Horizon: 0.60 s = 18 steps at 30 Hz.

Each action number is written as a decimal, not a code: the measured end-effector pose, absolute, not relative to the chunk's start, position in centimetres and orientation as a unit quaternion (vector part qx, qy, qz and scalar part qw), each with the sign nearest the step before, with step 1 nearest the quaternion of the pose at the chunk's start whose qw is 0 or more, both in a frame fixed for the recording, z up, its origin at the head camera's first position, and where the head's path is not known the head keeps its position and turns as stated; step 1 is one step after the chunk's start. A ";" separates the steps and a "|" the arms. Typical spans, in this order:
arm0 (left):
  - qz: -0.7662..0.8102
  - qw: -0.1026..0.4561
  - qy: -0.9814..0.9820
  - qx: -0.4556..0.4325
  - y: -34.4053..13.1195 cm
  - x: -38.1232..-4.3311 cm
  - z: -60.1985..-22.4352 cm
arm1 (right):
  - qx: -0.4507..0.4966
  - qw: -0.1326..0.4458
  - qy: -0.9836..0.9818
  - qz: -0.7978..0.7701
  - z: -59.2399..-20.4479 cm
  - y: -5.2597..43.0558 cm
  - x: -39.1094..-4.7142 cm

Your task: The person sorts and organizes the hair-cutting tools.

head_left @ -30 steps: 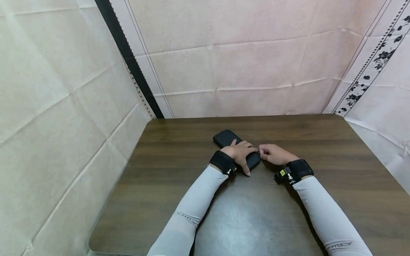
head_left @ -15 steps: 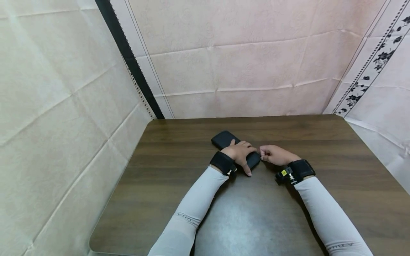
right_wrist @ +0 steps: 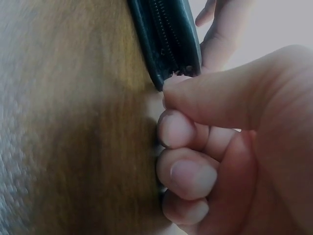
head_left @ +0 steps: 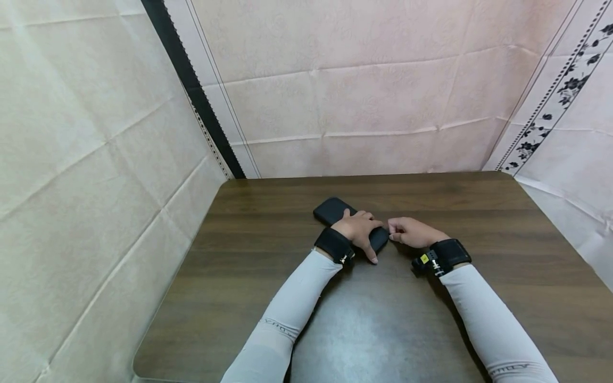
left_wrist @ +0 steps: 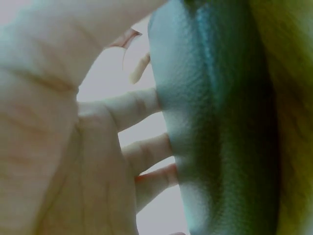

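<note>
A black zippered case point(head_left: 333, 210) with a grained, leathery surface lies slantwise on the table. My left hand point(head_left: 356, 227) holds it from above, fingers spread across its top and thumb at its near side. In the left wrist view the case point(left_wrist: 210, 117) fills the right half, and the fingertips disappear behind its edge. At the case's right end, my right hand point(head_left: 415, 232) pinches with thumb and index finger. The right wrist view shows the rows of zipper teeth point(right_wrist: 166, 29) running to those fingertips; the zipper pull itself is hidden between them. The other right fingers point(right_wrist: 193, 178) are curled in.
The brown wood-grain table point(head_left: 230, 276) has rounded corners and a glossy reflection in front of the hands. Pale creased cloth point(head_left: 383, 96) hangs behind it and at both sides. Black straps with small cameras point(head_left: 423, 260) sit on both wrists.
The far left end of the case has swung slightly left and toward me. Both hands stay almost where they were, the right at the zipper end.
</note>
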<state>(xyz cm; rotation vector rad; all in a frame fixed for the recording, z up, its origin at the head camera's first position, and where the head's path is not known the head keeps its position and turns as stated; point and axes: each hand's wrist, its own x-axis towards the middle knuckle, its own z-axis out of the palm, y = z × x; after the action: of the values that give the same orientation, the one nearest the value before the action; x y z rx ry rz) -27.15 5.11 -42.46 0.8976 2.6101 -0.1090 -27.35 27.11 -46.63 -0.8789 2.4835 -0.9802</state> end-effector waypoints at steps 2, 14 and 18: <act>-0.038 0.186 0.929 0.317 5.1 -27.1 -42.4 | -0.310 0.163 0.871 -0.344 -46.7 27.1 -27.4; -0.027 0.163 0.938 0.306 5.0 -26.6 -42.1 | -0.307 0.167 0.871 -0.345 -46.4 27.1 -27.2; -0.028 0.150 0.942 0.300 5.1 -26.3 -42.0 | -0.307 0.166 0.873 -0.341 -46.6 27.2 -27.3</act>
<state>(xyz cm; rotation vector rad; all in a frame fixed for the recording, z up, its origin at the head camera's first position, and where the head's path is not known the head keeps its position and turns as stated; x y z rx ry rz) -26.30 5.08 -42.00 0.8622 2.7051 -0.0796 -27.29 27.19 -46.55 -0.8734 2.4861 -0.9696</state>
